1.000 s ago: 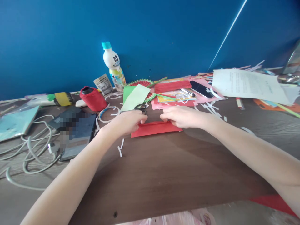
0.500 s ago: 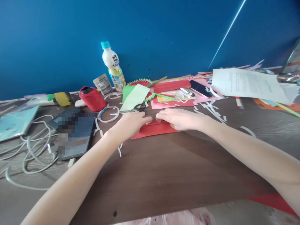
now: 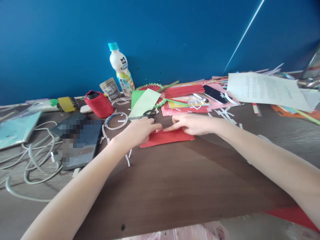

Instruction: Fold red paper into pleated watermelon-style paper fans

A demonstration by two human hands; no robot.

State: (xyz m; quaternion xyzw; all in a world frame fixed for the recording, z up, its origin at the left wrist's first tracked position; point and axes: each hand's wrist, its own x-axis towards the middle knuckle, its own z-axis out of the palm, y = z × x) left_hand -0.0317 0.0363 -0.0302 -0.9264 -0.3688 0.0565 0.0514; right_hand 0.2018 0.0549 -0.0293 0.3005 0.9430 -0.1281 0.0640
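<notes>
A folded sheet of red paper point(image 3: 167, 137) lies flat on the dark brown table under both hands. My left hand point(image 3: 140, 130) is closed over its left end, the fingers bent down against it. My right hand point(image 3: 193, 124) presses on the far edge of the sheet. Its index finger points left along the fold, and its other fingers are curled in. The two index fingertips nearly meet there. Just beyond my left hand rest dark-handled scissors point(image 3: 150, 114), partly over a pale green paper point(image 3: 145, 104).
A tape roll point(image 3: 116, 120), a red cloth-wrapped object point(image 3: 100, 104) and a bottle point(image 3: 122, 68) stand to the left. Further left are a phone-like device point(image 3: 87, 143) and cables point(image 3: 30, 156). Papers, a printed sheet point(image 3: 265, 90) and white scraps point(image 3: 225, 115) lie behind and right.
My right hand has shifted slightly right, and its index finger has straightened along the paper's far edge. More of the red paper shows. My left hand stays almost where it was.
</notes>
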